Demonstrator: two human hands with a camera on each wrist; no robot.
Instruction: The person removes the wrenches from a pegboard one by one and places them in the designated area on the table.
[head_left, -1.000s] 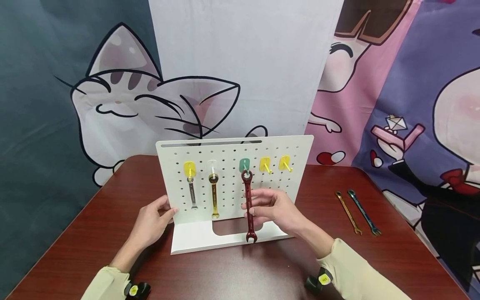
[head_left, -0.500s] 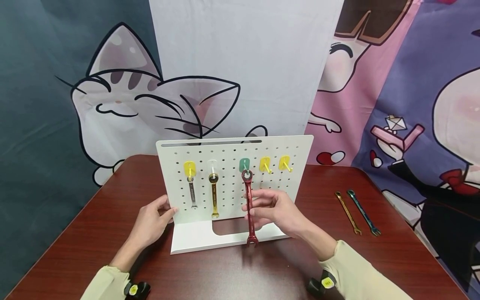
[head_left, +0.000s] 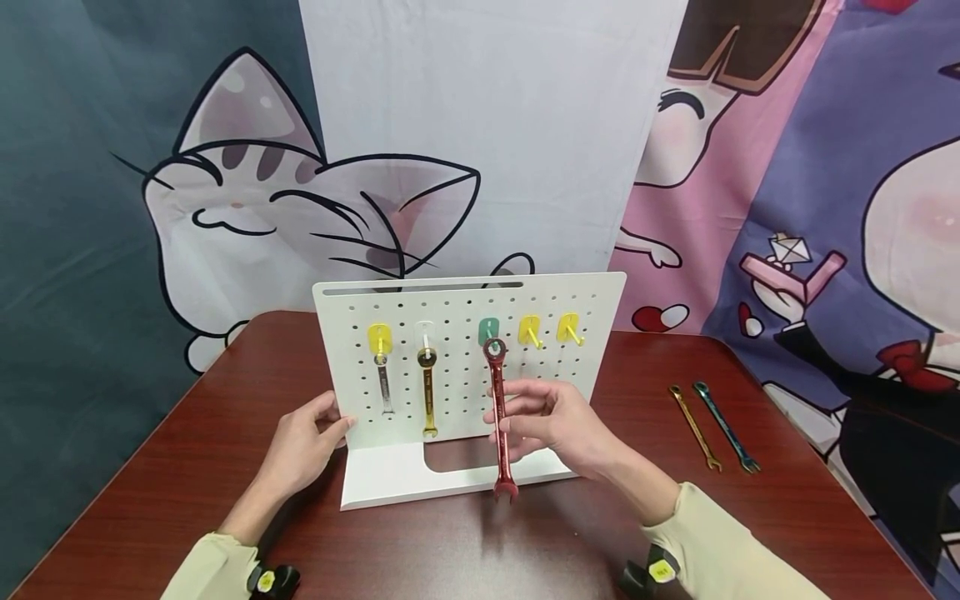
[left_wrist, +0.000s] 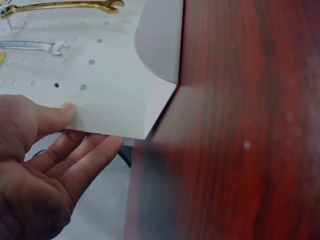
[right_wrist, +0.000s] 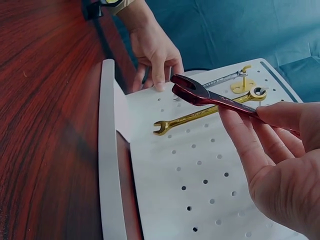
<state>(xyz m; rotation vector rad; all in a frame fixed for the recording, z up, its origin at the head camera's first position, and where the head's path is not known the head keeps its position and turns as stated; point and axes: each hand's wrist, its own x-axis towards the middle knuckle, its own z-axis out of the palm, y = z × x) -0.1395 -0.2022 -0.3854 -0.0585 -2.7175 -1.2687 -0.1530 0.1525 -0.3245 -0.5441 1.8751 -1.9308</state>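
My right hand (head_left: 558, 421) pinches a dark red combination wrench (head_left: 500, 433) by its shank, thumb in front and fingers behind. The wrench's ring end is right at the green hook (head_left: 488, 330), and its open end tilts out from the white pegboard (head_left: 465, 400). At the board's left edge, my left hand (head_left: 302, 442) grips it, thumb on the front face and fingers behind in the left wrist view. A small silver wrench (head_left: 384, 387) hangs from the left yellow hook (head_left: 379, 337). Beside it a gold wrench (head_left: 428, 396) hangs from a clear hook (head_left: 424, 333).
Two yellow hooks (head_left: 530, 331) on the board's right side hold nothing. A thin gold wrench (head_left: 696, 427) and a blue-green wrench (head_left: 726, 427) lie on the red-brown table (head_left: 637, 517) at the right. A printed cloth (head_left: 487, 125) hangs behind the table.
The red wrench's lower end has swung slightly outward and down from the board, and the right wrist has shifted a little right. The left hand has stayed in place.
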